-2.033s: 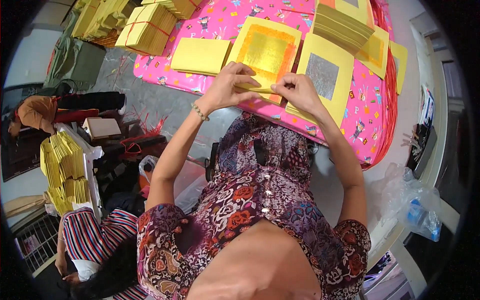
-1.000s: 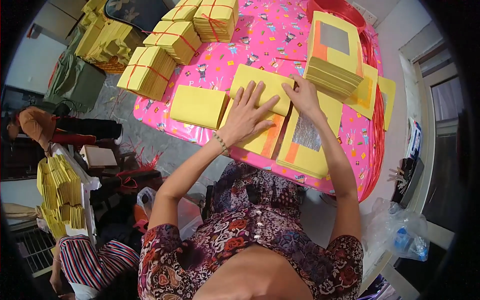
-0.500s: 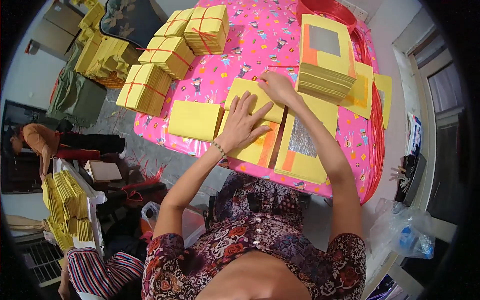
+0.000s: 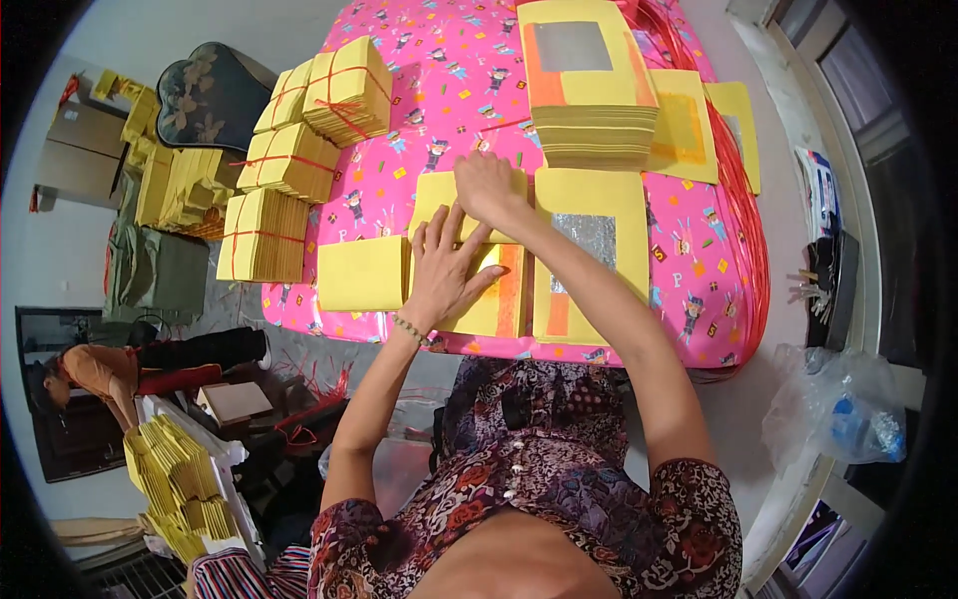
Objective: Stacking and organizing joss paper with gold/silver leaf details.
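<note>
My left grip (image 4: 444, 275) is wide, with the fingers spread flat upon the yellow paper (image 4: 484, 317), which lies directly under it and is partly folded over. My right grip (image 4: 487, 188) is curled above the far part of this paper; whether it pinches something, I cannot tell. Left of my grips lies a folded yellow packet (image 4: 361, 275); to the right, a paper pile (image 4: 594, 195), and beyond this, a tall stack (image 4: 596, 140), all on the pink surface (image 4: 691, 225).

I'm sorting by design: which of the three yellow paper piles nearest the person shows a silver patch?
The rightmost pile; the middle pile, under the left hand, shows orange, and the leftmost pile shows only plain yellow.
</note>
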Available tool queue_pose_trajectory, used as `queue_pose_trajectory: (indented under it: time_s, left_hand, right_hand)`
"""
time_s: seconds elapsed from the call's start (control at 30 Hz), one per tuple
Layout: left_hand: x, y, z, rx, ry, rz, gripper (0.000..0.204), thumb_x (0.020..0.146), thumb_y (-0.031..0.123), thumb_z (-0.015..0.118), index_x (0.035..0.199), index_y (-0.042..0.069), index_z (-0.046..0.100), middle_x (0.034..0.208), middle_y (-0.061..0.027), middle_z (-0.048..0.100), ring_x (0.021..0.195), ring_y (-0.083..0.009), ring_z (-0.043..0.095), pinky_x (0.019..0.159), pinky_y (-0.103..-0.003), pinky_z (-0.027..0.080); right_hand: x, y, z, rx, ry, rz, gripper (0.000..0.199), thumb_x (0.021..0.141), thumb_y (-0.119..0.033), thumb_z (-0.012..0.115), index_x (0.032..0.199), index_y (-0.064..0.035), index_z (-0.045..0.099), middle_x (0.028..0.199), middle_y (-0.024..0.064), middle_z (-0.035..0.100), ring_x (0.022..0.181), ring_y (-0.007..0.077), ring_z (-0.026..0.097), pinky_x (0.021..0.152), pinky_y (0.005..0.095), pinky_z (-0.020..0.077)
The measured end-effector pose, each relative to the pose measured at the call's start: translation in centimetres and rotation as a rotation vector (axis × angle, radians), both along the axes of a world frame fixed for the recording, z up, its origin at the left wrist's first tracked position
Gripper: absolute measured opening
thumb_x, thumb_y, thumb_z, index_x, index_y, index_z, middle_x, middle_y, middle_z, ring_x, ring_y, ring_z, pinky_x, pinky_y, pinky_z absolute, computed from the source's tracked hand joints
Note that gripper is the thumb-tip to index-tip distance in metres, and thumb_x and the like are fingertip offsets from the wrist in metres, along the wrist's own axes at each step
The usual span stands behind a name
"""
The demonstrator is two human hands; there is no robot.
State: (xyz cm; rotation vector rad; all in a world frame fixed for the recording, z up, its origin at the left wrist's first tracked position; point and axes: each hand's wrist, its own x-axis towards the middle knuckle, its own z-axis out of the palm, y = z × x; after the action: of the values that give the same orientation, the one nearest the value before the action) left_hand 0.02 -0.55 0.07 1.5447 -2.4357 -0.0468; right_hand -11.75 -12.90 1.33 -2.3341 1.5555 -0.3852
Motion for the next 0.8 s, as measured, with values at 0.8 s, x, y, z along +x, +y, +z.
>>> queue_pose_trajectory:
  time_s: [0.8]
  left_hand:
    - [-0.1, 0.4, 0.0, 0.078, 0.101, -0.001, 0.08, 0.087, 0.071, 0.053, 0.148, 0.021, 0.045, 0.154, -0.0233, 0.031, 0.144, -0.0457, 0.022, 0.117, -0.06, 0.012]
  right_hand:
    - [-0.2, -0.4, -2.4, -0.128, -0.079, 0.058, 0.021, 0.09, -0.013, 0.059, 0.103, 0.0026, 0.061, 0.107, 0.0216, 0.061, 0.103, 0.0383, 0.06, 0.087, 0.0513, 0.0494]
